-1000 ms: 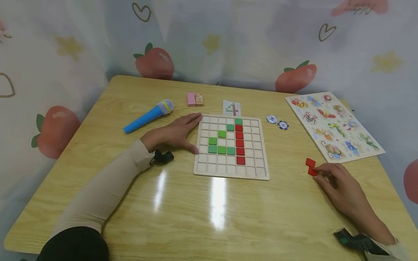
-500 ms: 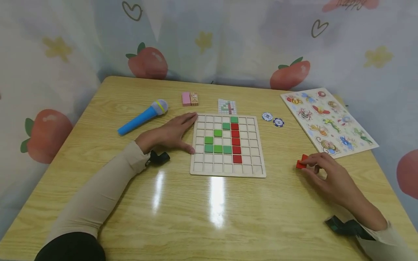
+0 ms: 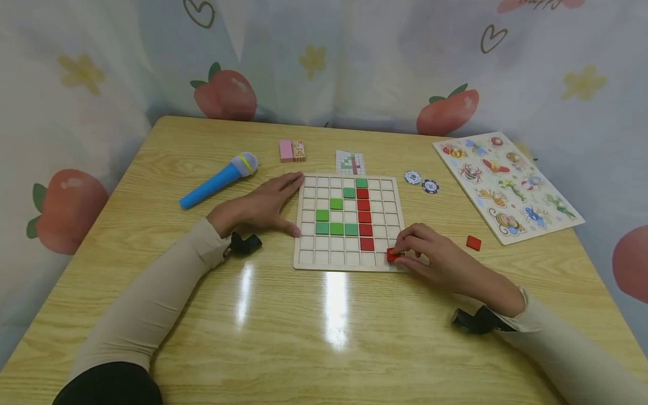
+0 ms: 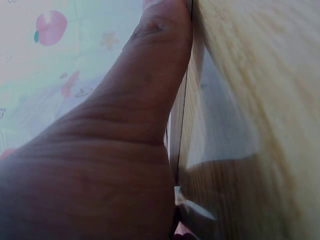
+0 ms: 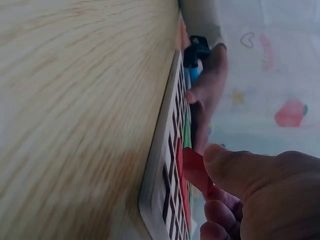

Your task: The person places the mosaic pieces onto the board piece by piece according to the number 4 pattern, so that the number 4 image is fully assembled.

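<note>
A square wooden grid board [image 3: 313, 259] lies mid-table, with several green tiles [image 3: 336, 229] and a column of red tiles [image 3: 364, 217] in its cells. My left hand [image 3: 263, 207] rests at the board's left edge, thumb and fingers spread along it. Between thumb and fingers my right hand [image 3: 440, 256] pinches a red tile [image 5: 196, 169], over the board's lower right corner; in the right wrist view this tile stands tilted above the grid. Another red tile [image 3: 473, 243] lies on the table to the right.
Behind the board is a small printed pattern card [image 3: 350, 162]. A blue toy microphone [image 3: 217, 181] and a pink box [image 3: 286, 151] beside a patterned one lie back left. Two poker chips [image 3: 422, 182] and an insect puzzle board [image 3: 506, 188] are on the right.
My right hand has picked up one of the two red tiles at the right and carried it left to the board. My left hand stays at the board's edge.
</note>
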The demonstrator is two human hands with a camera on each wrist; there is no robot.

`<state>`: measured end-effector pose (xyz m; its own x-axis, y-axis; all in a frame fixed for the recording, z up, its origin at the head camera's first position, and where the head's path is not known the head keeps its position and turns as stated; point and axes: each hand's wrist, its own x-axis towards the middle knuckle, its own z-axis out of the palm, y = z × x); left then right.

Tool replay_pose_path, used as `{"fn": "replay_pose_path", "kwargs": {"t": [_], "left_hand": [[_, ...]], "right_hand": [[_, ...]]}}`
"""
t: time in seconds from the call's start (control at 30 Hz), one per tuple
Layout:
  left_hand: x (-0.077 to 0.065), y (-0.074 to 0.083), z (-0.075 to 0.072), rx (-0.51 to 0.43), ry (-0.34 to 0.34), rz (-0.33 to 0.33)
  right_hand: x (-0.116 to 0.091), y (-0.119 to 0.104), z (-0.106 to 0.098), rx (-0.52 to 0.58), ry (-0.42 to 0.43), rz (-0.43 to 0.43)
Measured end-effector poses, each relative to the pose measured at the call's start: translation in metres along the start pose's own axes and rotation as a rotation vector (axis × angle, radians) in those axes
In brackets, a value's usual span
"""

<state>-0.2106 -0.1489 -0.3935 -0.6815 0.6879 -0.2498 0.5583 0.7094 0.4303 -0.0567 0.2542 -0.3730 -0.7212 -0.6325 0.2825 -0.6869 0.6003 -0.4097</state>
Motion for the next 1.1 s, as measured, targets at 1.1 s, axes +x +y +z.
{"fn": "replay_pose_path", "kwargs": {"t": [1.1], "left_hand": [[0.000,0.004,-0.003,0.002,0.002,-0.012]], "right_hand": [[0.027,-0.009,0.029,-0.017,-0.113,-0.127]]}}
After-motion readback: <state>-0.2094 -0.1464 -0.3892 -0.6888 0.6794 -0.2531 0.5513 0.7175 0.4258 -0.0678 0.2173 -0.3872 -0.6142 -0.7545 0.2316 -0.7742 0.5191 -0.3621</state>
